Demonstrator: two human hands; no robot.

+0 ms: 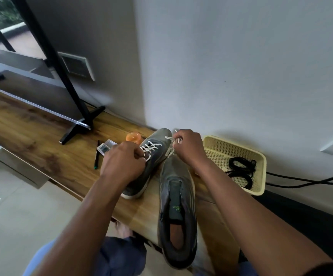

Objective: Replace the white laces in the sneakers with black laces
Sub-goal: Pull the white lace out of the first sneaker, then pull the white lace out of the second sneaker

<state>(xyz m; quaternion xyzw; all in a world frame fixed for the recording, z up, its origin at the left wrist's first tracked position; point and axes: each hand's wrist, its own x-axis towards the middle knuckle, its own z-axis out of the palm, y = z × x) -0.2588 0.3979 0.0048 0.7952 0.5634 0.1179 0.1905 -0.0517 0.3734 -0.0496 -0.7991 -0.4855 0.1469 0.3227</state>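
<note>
Wood-grained and warm brown, the counter (pixel 42 136) is running from far left to near right along a pale grey wall (pixel 241 66), with glossy light floor tiles (pixel 12 216) lying below its near edge. Two grey sneakers are sitting on it: the far sneaker (pixel 151 156), angled toward the wall, is carrying a white lace (pixel 150 147) across its eyelets, while the near sneaker (pixel 176 216) is lying lengthwise with its opening toward the person. The left hand (pixel 121 162) is gripping the far sneaker's side, fingers curled against the lacing. The right hand (pixel 189 146) is pinching the white lace's loose end near the toe. Black laces (pixel 241 168) are lying coiled in a cream mesh basket (pixel 259 176) at the right, beside the wall. An orange cap (pixel 133 137), a clear small box (pixel 107 147) and a dark pen (pixel 97 156) are resting left of the far sneaker. A screen's black stand (pixel 82 124) is standing at the far left, and black cables (pixel 311 179) are trailing along the wall at right.
</note>
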